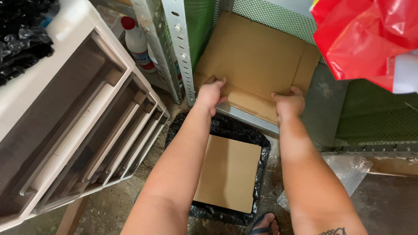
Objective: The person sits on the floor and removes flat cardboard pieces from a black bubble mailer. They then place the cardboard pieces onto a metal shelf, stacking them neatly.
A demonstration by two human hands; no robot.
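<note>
1. The left hand [211, 93] grips the near left edge of a flattened cardboard box [256, 63], fingers curled over the edge and closed on the board.
2. The right hand [289, 104] holds the same near edge further right, fingers likewise wrapped over it, so both hands are closed on the cardboard, set apart from each other.
3. The cardboard box lies on a low metal shelf [246, 115], its far part leaning back against green mesh [383, 115], its near flap over the shelf's front rail.
4. Judged from the grip, the step in hand is shifting this sheet at the shelf; whether it is being drawn out or pushed in cannot be told.
5. The next move, as a judgement, calls for both hands to keep an even hold so the wide sheet does not twist or catch on the perforated steel upright [181, 46] just beside the left hand.
6. Below the forearms, on the floor, a second piece of cardboard [227, 172] lies flat on a black plastic bag [227, 127].
7. A sandalled foot [263, 230] stands just beside the bag's near end.
8. To the left stands a pale plastic drawer frame [77, 126] with empty slots; behind it, a white bottle with a red cap [137, 41].
9. A red plastic bag [372, 35] hangs at the upper right, and clear plastic wrap [347, 168] lies on the floor to the right.
</note>
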